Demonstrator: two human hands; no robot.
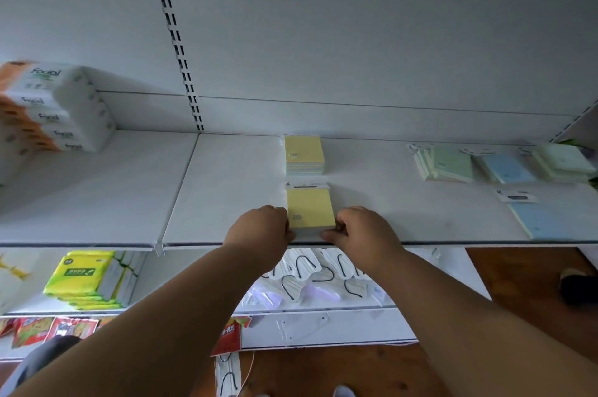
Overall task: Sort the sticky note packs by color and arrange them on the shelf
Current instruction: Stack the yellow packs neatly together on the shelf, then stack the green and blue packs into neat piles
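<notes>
A white shelf [226,189] is running across the scene, with tissue packs [55,105] sitting far left. Near its front edge, the left hand [262,228] and right hand [362,228] are gripping a yellow note pack [310,209] from either side, fingers curled. Another yellow pack [303,154] is lying just beyond it; green packs [449,162] and blue packs [504,168] are lying far right.

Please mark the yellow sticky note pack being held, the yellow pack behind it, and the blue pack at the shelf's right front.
Held yellow sticky note pack [310,207], head view, top face.
Rear yellow sticky note pack [303,152], head view, top face.
Flat blue sticky note pack [547,222], head view, top face.
</notes>
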